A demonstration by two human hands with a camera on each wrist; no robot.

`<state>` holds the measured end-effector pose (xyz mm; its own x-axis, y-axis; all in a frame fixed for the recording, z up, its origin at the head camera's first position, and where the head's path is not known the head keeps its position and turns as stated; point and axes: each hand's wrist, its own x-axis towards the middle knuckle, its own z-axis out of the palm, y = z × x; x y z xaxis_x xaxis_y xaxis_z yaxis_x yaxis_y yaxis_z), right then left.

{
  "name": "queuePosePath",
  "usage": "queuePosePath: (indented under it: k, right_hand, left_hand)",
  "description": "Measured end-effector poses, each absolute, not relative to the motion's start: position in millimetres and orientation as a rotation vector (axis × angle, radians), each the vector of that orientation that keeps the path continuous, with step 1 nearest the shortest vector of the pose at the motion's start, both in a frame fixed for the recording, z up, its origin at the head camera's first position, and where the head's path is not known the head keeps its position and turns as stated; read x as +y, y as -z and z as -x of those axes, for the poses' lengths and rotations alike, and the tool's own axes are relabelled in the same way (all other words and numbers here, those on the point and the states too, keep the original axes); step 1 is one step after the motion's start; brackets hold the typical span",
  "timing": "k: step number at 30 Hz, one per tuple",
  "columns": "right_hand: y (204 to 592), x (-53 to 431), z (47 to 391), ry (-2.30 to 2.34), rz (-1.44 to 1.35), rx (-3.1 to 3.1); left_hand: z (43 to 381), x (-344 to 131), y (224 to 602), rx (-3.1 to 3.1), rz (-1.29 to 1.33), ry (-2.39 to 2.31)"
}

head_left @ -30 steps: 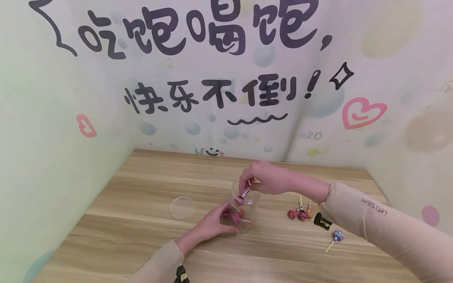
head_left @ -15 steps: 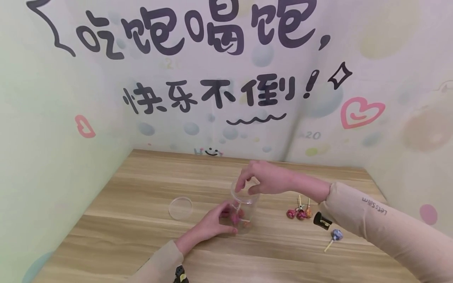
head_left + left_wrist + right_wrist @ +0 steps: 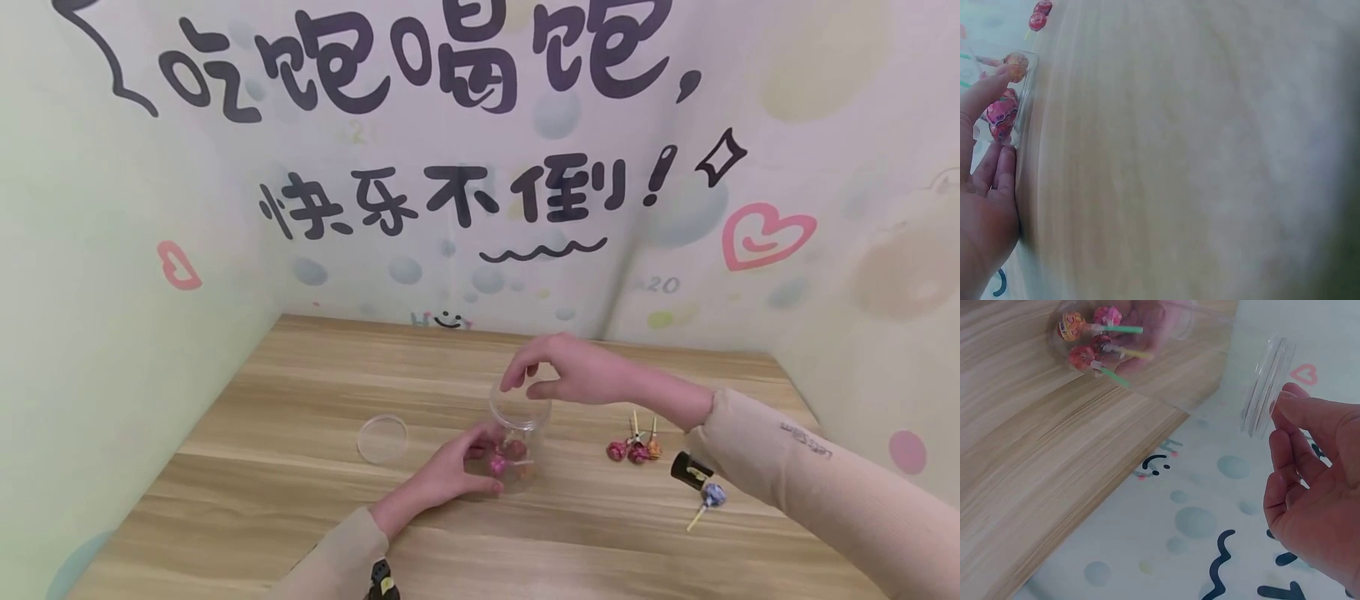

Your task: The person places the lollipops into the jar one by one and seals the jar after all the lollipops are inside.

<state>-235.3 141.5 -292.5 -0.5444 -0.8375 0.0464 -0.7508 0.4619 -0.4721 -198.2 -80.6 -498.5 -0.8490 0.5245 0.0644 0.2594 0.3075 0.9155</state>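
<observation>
A clear plastic jar (image 3: 521, 423) stands upright on the wooden table, its mouth uncovered. My left hand (image 3: 447, 475) holds it low down, thumb on the near side and fingers round the far side. Several wrapped lollipops (image 3: 1072, 327) lie at the jar's bottom, their sticks pointing up or sideways. Over the rim hovers my right hand (image 3: 577, 371), fingers loosely bent and nothing between them. In the right wrist view its fingertips are right by the rim; whether they touch it I cannot tell.
A round clear lid (image 3: 382, 439) lies flat left of the jar. To the right are two red lollipops (image 3: 638, 453) and an orange lollipop (image 3: 655, 449), with a blue lollipop (image 3: 714, 495) nearer me. Printed wall sheets (image 3: 480, 283) border the table (image 3: 315, 392).
The lollipop pinched in my right hand was let go into the jar. The right hand then rose slightly, its fingers parted. My left hand stayed at the jar.
</observation>
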Motion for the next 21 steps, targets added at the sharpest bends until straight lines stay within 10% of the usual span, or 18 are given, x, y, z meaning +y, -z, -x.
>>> queuePosePath:
  k: [21]
  right_hand:
    - [341.9, 250.8, 247.1, 0.712, 1.087, 2.790]
  left_hand:
    - [197.0, -80.1, 498.8, 2.328, -0.681, -1.573]
